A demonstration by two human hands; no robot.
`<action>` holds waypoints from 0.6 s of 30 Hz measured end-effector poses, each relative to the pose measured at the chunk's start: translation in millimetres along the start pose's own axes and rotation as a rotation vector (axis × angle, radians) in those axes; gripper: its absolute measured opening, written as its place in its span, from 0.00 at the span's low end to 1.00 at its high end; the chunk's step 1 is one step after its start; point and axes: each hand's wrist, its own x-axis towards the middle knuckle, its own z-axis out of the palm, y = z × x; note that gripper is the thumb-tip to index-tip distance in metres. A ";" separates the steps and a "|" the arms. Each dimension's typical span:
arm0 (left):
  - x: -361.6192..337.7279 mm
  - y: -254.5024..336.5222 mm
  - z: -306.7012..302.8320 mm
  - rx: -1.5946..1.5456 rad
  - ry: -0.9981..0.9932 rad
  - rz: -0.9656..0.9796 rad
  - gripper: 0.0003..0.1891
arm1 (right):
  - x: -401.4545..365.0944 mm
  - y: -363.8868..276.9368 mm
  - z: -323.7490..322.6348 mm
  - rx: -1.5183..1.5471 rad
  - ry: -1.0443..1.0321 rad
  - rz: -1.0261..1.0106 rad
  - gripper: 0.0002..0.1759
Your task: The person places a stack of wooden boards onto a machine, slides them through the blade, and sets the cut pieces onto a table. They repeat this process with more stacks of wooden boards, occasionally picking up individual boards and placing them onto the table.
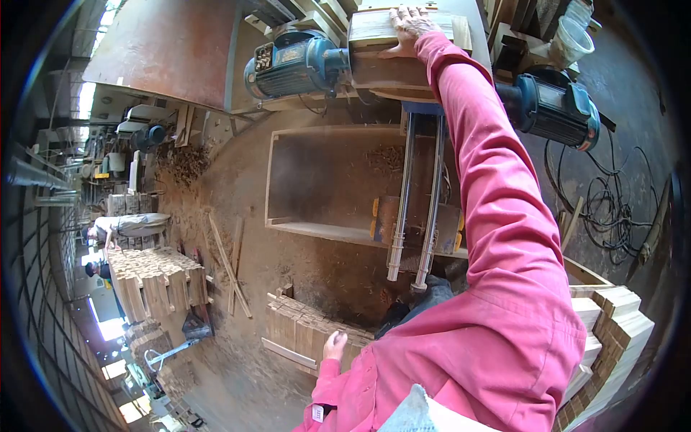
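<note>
My right hand (412, 30), at the end of the stretched pink sleeve, lies with fingers spread on a row of pale wood pieces (373, 29) on the machine at the top of the view. A blue motor (291, 66) sits left of that row, and another blue motor (558, 111) stands to the right of my arm. My left hand (335, 345) is low and close to my body, its fingers curled in. It overlaps the edge of a stack of wood blocks (291, 327); what its fingers hold, if anything, is hidden.
Two metal rails (403, 194) run from the machine toward me, over a dusty wooden-framed box (270, 180). Stacked wood (615, 331) stands at right, and cables (608, 209) lie on the floor. At far left a person (133, 225) bends by a large wood stack (162, 284).
</note>
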 end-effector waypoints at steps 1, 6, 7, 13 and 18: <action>-14.6 1.2 -0.8 -0.003 0.008 -0.001 0.38 | 1.8 1.2 -2.2 -0.012 -0.014 -0.007 0.76; -44.2 -84.8 -2.1 -0.104 -0.059 -0.175 0.40 | -6.3 -0.5 5.9 0.031 0.001 0.011 0.76; -41.7 -88.2 -0.2 -0.106 -0.058 -0.175 0.40 | -10.2 -2.6 7.2 0.027 0.004 0.010 0.76; -34.1 -93.7 4.2 0.167 -0.143 0.031 0.46 | -54.7 -25.1 -3.7 0.041 0.034 -0.038 0.77; -8.1 -28.3 -4.0 0.282 -0.127 0.013 0.45 | -91.0 -50.0 -15.3 0.034 0.030 -0.065 0.77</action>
